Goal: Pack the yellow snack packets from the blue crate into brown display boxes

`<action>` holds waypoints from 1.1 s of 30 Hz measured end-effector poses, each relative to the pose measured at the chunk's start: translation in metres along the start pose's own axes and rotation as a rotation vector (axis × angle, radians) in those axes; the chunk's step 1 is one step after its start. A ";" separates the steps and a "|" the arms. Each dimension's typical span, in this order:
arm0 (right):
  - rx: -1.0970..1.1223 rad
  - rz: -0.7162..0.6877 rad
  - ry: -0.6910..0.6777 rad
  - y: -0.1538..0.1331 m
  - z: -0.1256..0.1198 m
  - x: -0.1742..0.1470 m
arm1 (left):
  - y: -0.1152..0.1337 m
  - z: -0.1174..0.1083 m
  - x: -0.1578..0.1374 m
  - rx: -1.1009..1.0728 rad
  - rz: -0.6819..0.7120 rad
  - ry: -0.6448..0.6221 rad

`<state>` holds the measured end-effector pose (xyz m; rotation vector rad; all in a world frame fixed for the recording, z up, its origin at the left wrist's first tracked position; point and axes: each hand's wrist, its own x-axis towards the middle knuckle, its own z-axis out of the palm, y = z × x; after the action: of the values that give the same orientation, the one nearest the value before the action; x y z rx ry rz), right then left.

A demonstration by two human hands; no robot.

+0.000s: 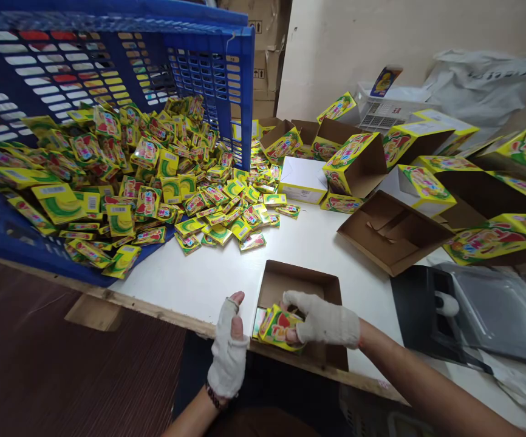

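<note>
My right hand [320,318], in a white fingerless glove, reaches into an open brown cardboard box [297,276] at the table's front edge. Its fingers are closed around a small yellow-green candy pack [274,325] with a red fruit picture, at the box's left end. Part of another pack shows beside it; what lies beneath is hidden. My left hand [230,346], gloved the same way and with a dark beaded bracelet at the wrist, is held just left of the box. It holds nothing, with thumb and fingers apart.
A blue plastic crate [245,91] lies on its side at the left, with many packs [144,152] spilling onto the white table [190,285]. Several empty printed boxes [358,161] pile up at the back right. A black tray-like object [422,309] and clear plastic lie at the right.
</note>
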<state>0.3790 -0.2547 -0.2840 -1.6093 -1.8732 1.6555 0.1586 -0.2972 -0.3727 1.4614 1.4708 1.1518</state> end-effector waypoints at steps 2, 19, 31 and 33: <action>0.231 -0.060 0.034 0.006 -0.011 0.000 | 0.014 -0.010 -0.001 0.176 0.320 -0.038; -0.362 -0.034 0.410 0.022 -0.013 0.046 | 0.054 -0.001 -0.007 0.572 0.681 -0.373; -0.901 0.093 0.339 -0.001 0.011 0.066 | 0.055 0.030 -0.001 0.799 0.622 -0.598; -0.900 0.096 0.323 -0.002 0.017 0.070 | 0.054 0.030 -0.002 0.787 0.636 -0.582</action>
<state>0.3378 -0.2108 -0.3233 -2.0968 -2.5255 0.4672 0.2044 -0.2999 -0.3317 2.6600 1.0848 0.3438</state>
